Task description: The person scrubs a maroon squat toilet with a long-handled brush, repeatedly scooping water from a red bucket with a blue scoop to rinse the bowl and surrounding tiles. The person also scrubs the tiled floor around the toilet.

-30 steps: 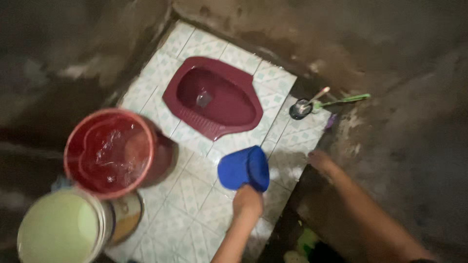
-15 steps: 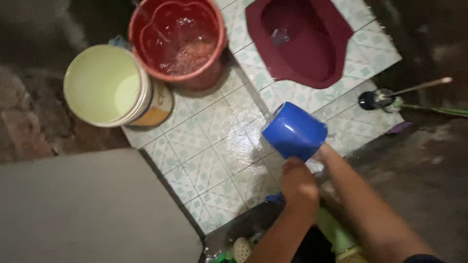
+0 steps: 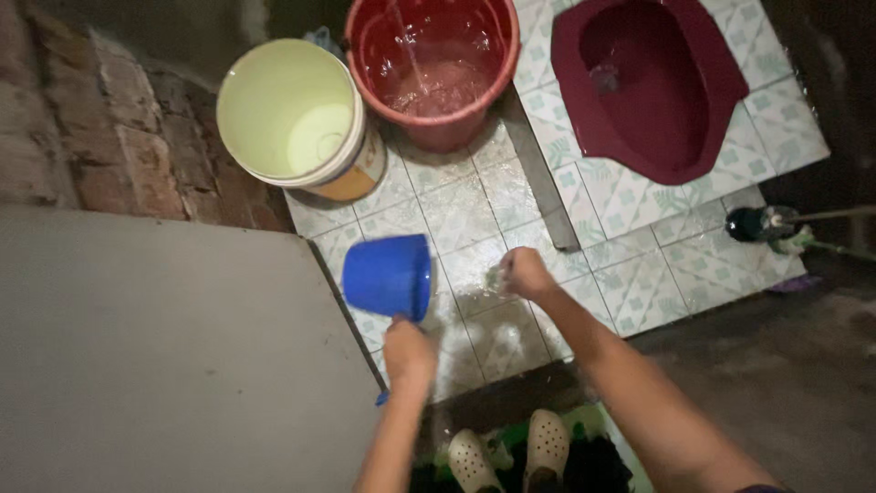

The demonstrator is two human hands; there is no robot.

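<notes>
red bucket (image 3: 429,68): top rim cut off | brush handle (image 3: 835,215): runs off right edge

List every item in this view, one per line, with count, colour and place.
dipper: 1, blue, tipped over the wet tiles, held by its handle
bucket: 1, red, water in it, top centre
pail: 1, pale yellow-green, beside the bucket
squat toilet: 1, maroon, top right
brush: 1, dark head, right edge
tiled floor: 1, white and green
brick wall: 1, reddish, upper left
clogs: 2, pale, bottom centre
left hand: 1, gripping the dipper
right hand: 1, closed, at the tiles
</notes>
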